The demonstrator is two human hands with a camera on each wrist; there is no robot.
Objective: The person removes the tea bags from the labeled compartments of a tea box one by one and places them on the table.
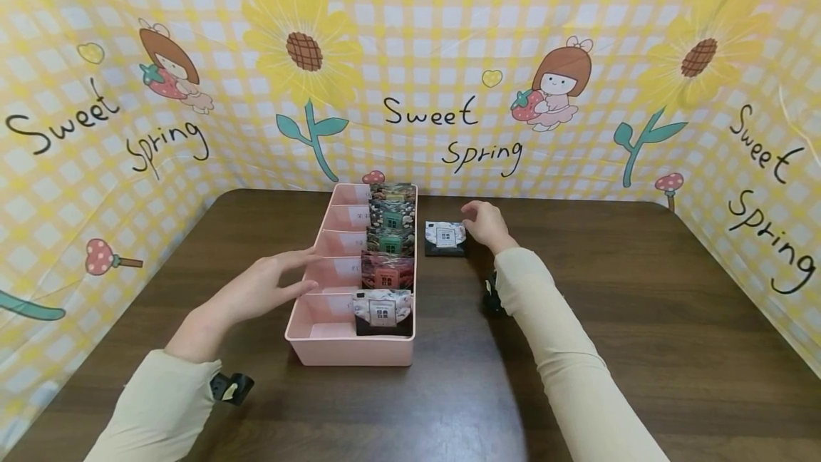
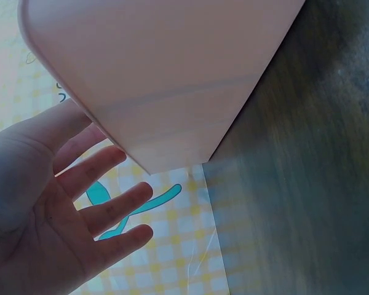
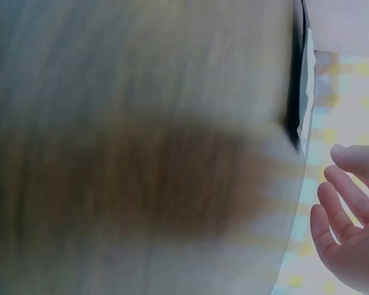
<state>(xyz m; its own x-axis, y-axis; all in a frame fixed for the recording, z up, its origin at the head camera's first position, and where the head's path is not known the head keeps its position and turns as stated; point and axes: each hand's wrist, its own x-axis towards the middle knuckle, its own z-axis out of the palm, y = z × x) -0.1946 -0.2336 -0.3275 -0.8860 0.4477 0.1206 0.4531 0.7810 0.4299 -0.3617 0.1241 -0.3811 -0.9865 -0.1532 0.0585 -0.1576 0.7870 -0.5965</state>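
A pink divided box (image 1: 349, 353) stands on the table with a row of compartments. My left hand (image 1: 256, 289) rests with its fingers at the box's left rim; in the left wrist view the fingers (image 2: 126, 200) are spread beside the pink wall. A white-and-black sachet (image 1: 445, 238) lies on the table right of the box. My right hand (image 1: 489, 225) is just beside that sachet's right edge, fingers loosely bent and holding nothing. The right wrist view shows the hand (image 3: 350, 215) apart from the sachet's thin edge (image 3: 304, 98).
Inside the box stand a white-and-black sachet (image 1: 383, 311), a red one (image 1: 387, 275), a green one (image 1: 390, 242) and more behind, at the right side of their compartments. A yellow checked cloth (image 1: 423, 41) hangs behind the brown table (image 1: 641, 291).
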